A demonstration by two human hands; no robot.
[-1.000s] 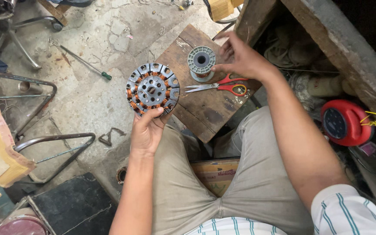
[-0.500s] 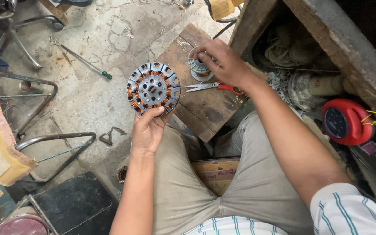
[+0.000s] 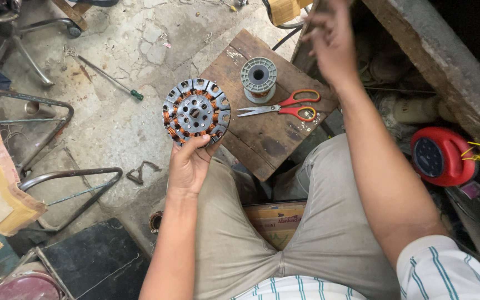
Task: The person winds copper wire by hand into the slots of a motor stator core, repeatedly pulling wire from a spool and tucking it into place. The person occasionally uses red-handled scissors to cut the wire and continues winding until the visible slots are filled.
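Left hand (image 3: pixel 189 165) gripped the stator (image 3: pixel 196 111) by its lower edge, fingers curled under, thumb on the rim; disc held flat, face up, just off the left edge of the bench (image 3: pixel 262 141). Stator: round grey slotted core, copper windings packed btwn the teeth, grey hub w/ small holes in the middle. Windings looked reddish-orange, tight, some slots on the top right showed bare grey.

Right hand (image 3: pixel 329 33) was up past the far side of the bench, motion-blurred, fingers loosely spread, nothing visibly in it.

Bench = rough dark wood square, stained, worn grain. On it, btwn the two hands: grey plastic wire spool (image 3: pixel 258 76), upright, hollow core, thin copper wire on the barrel. Just nearer the body from the spool: scissors (image 3: pixel 281 106), red/orange loop handles, steel blades almost shut, pointing toward the left hand.

Floor: cracked concrete. Screwdriver (image 3: pixel 106 73) w/ green handle lay well left of the stator. Red round reel (image 3: pixel 439 155) w/ dark face sat outboard of the right forearm, yellow cord beside it. Bent steel tubing (image 3: pixel 68 178) left of the left arm.
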